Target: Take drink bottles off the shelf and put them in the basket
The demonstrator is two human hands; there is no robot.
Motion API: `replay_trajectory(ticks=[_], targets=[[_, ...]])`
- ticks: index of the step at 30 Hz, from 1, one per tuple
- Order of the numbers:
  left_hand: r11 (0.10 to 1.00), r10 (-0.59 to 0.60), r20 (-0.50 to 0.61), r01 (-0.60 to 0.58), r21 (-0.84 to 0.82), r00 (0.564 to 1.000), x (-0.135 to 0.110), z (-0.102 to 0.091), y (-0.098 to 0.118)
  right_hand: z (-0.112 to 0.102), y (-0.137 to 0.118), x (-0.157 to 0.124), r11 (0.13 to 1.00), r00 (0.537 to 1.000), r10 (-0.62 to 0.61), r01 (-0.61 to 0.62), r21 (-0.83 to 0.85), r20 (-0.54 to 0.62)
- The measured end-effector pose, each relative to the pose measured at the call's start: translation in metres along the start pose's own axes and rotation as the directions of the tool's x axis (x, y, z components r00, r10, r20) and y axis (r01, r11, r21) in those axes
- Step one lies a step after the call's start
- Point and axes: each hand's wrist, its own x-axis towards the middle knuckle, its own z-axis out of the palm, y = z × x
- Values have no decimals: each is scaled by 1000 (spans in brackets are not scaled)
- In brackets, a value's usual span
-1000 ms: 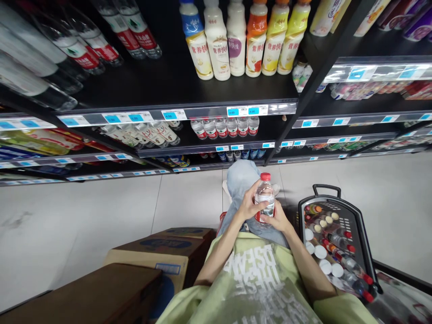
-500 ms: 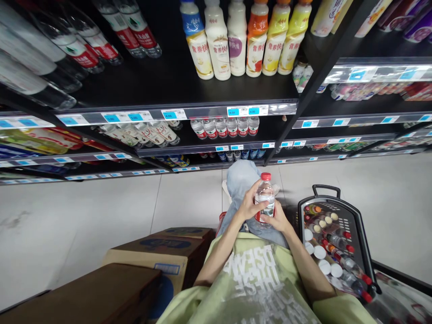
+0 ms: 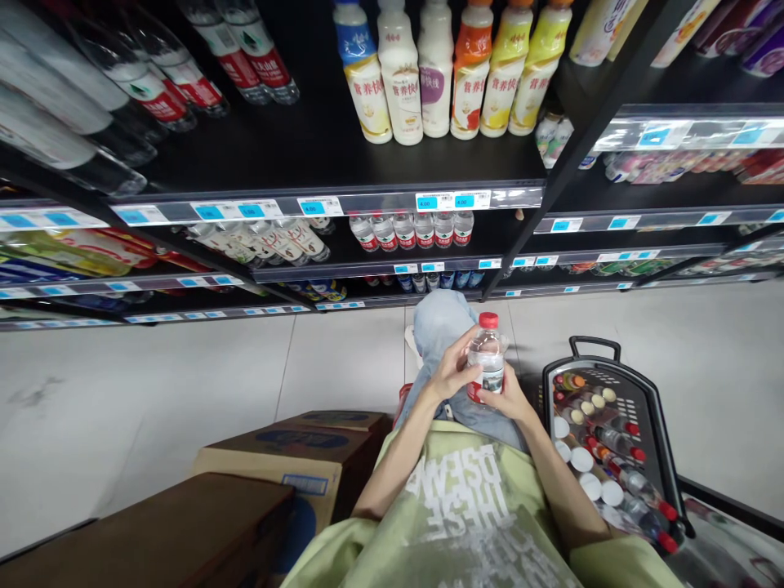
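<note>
A small clear water bottle (image 3: 488,359) with a red cap and a red-and-white label stands upright above my lap. My left hand (image 3: 454,367) wraps its left side, thumb across the label. On the lower right side, my right hand (image 3: 510,398) also grips it, thumb on the front. Some fingers of both hands are hidden behind the bottle. Beyond my knees, a lower shelf holds a row of similar red-capped water bottles (image 3: 404,232).
A black shopping basket (image 3: 658,416) full of bottles stands at my right. Cardboard boxes (image 3: 269,459) are stacked at my left. Ahead, shelves (image 3: 343,175) carry milk drink bottles (image 3: 436,82) and large water bottles (image 3: 257,53). Tiled floor (image 3: 202,376) shows before the shelves.
The view has shifted very slightly. The bottle has turned or moved a little in my hands; both hands keep their hold on it.
</note>
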Motion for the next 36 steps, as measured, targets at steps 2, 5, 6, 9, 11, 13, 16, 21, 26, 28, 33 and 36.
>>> replay_trajectory(ticks=[2, 5, 6, 9, 11, 13, 16, 21, 26, 28, 33, 36], targets=[[996, 38, -64, -32, 88, 997, 2, 8, 3, 0, 2, -2, 999, 999, 46, -45, 26, -15], [966, 109, -162, -66, 251, 981, 5, 22, 4, -1, 5, -3, 997, 998, 59, -59, 57, 2], [954, 131, -187, -72, 290, 974, 6, 27, 3, -1, 5, -3, 997, 999, 50, -50, 52, 1], [939, 165, -256, -73, 335, 952, 9, 36, -1, -2, 4, -2, 1000, 999, 14, -13, 21, -34], [943, 157, -280, -60, 327, 947, 10, 38, -4, -3, 3, 0, 1000, 999, -4, 5, 31, -48], [947, 135, -269, -45, 317, 954, 10, 35, -5, -4, 4, 0, 998, 998, 4, -1, 58, -56], [958, 113, -241, -41, 283, 964, 11, 27, -8, -6, 9, 0, 996, 995, 31, -22, 87, -100], [950, 110, -299, -11, 313, 948, 9, 14, -8, -6, 15, -2, 998, 978, 21, -8, 63, -206], [975, -19, -171, 55, 214, 985, 7, 15, 13, -2, 6, -1, 999, 999, -31, 30, -29, -32], [985, -82, -49, 89, 149, 995, 9, 19, 21, -2, 3, 0, 996, 999, -46, 48, -74, 25], [979, -148, -88, 158, 129, 985, 17, 27, 14, -6, 4, 3, 993, 997, -80, 81, -81, 14], [980, -128, -132, 146, 132, 983, 18, 23, 4, -7, 5, 5, 999, 999, -39, 39, -38, -1]])
